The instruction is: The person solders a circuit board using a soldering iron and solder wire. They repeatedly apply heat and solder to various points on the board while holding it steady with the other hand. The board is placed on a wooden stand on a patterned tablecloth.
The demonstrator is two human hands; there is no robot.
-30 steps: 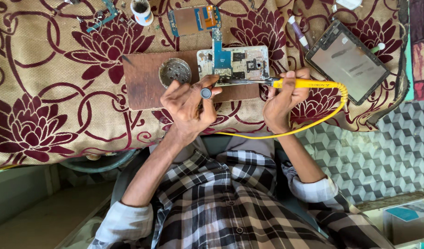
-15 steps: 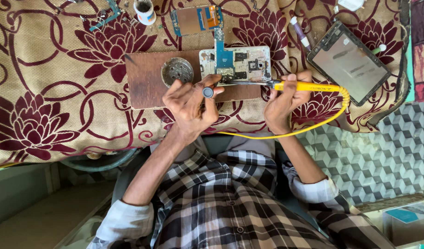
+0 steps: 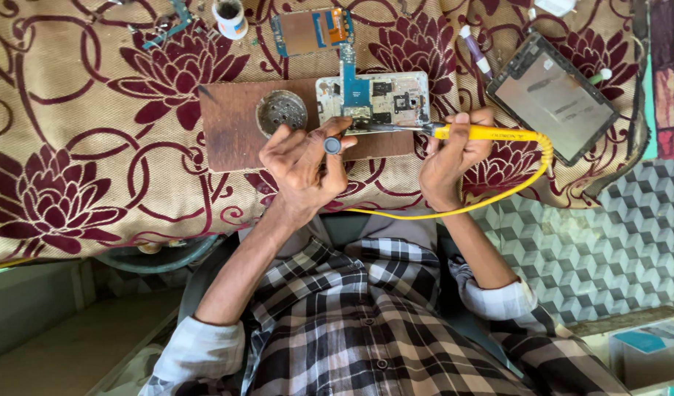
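Right hand (image 3: 450, 158) closed on yellow soldering iron (image 3: 483, 133), tip at circuit board (image 3: 373, 99) on wooden block (image 3: 234, 132). Left hand (image 3: 304, 161) pinching small dark tool (image 3: 332, 145), steadying board edge.

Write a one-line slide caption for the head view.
Right hand holds a yellow soldering iron to a phone circuit board on a wooden block; left hand steadies nearby.
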